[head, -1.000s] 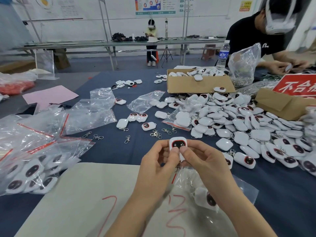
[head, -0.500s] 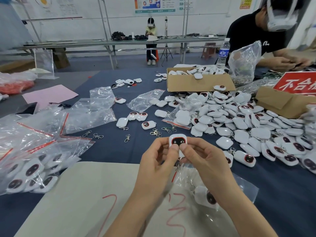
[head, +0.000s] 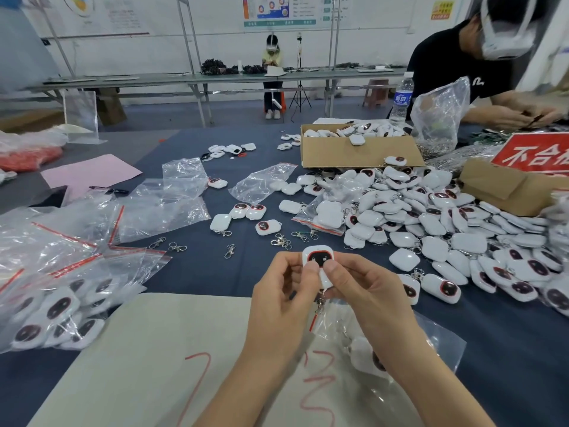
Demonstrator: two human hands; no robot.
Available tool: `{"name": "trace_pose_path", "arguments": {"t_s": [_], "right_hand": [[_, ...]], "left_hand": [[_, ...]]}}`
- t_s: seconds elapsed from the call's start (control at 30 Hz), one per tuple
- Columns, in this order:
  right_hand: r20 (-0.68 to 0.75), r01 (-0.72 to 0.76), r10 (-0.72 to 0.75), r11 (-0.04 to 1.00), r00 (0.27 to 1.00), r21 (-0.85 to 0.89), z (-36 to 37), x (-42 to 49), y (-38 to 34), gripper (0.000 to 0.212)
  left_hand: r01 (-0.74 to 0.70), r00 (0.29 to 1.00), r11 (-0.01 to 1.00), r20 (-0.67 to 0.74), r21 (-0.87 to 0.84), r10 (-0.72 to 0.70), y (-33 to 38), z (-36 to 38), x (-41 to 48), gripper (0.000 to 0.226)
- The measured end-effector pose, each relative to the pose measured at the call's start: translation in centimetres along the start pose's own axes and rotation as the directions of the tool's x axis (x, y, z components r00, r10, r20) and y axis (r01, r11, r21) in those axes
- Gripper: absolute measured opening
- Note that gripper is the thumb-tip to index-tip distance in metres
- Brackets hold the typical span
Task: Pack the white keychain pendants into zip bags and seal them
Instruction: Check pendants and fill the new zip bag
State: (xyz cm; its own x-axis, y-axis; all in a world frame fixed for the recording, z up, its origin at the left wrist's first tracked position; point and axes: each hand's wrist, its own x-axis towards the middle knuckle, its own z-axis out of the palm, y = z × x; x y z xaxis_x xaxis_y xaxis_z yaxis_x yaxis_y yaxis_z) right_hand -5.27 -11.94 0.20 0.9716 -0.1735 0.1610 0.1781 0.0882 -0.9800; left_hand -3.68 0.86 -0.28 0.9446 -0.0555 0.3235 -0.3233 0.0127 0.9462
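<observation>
Barely anything has moved this last second. My left hand (head: 286,291) and right hand (head: 366,291) still pinch the white pendant (head: 318,260), thumbs now closer together on its dark face, above the zip bag (head: 443,343) on the worktop (head: 215,272). It isn't bagged yet.

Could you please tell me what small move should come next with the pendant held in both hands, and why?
Probably lower the pendant into the zip bag lying under the hands. The left hand and right hand both pinch it above that bag, its metal clasp hangs beside the bag's red strip, and another pendant already lies inside, so this one likely goes in next.
</observation>
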Motion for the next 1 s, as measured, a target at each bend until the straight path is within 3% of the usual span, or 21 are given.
{"name": "trace_pose_path", "arguments": {"t_s": [0.1, 0.2, 0.27, 0.43, 0.57, 0.7, 0.87, 1.0], "right_hand": [[-0.014, 0.026, -0.026, 0.999, 1.000, 0.037, 0.2, 0.1, 0.1, 0.017], [0.052, 0.062, -0.068, 0.992, 0.996, 0.114, 0.6, -0.4, -0.1, 0.025], [0.107, 0.065, -0.077, 0.991, 0.991, 0.116, 0.7, -0.6, -0.1, 0.037], [0.164, 0.018, -0.062, 0.966, 0.985, 0.258, 0.5, -0.6, -0.2, 0.030], [0.138, -0.006, -0.040, 0.947, 0.990, 0.321, 0.4, -0.7, 0.3, 0.026], [0.147, -0.032, -0.029, 0.918, 0.989, 0.395, 0.6, -0.8, 0.1, 0.016], [0.154, -0.017, -0.050, 0.913, 0.987, 0.407, 0.7, -0.7, 0.0, 0.014], [0.141, 0.017, -0.074, 0.930, 0.987, 0.367, 0.6, -0.5, -0.2, 0.010]], "left_hand": [[-0.118, 0.992, 0.976, -0.009, 0.181, 0.122, -0.4, -0.2, 0.1, 0.010], [-0.338, 0.933, 0.816, 0.056, 0.469, 0.355, -1.0, -0.6, 0.0, 0.021], [-0.409, 0.894, 0.751, 0.062, 0.518, 0.443, -1.3, -0.7, 0.1, 0.028], [-0.472, 0.867, 0.745, 0.099, 0.472, 0.488, -1.1, -0.5, 0.3, 0.029], [-0.488, 0.853, 0.771, 0.035, 0.410, 0.521, -0.8, -0.5, 0.3, 0.009], [-0.510, 0.837, 0.774, 0.008, 0.375, 0.547, -0.9, -0.7, 0.3, 0.013], [-0.517, 0.831, 0.780, -0.012, 0.352, 0.556, -0.8, -0.7, 0.3, 0.014], [-0.457, 0.873, 0.839, -0.032, 0.294, 0.487, -0.5, -0.6, 0.1, 0.011]]}}
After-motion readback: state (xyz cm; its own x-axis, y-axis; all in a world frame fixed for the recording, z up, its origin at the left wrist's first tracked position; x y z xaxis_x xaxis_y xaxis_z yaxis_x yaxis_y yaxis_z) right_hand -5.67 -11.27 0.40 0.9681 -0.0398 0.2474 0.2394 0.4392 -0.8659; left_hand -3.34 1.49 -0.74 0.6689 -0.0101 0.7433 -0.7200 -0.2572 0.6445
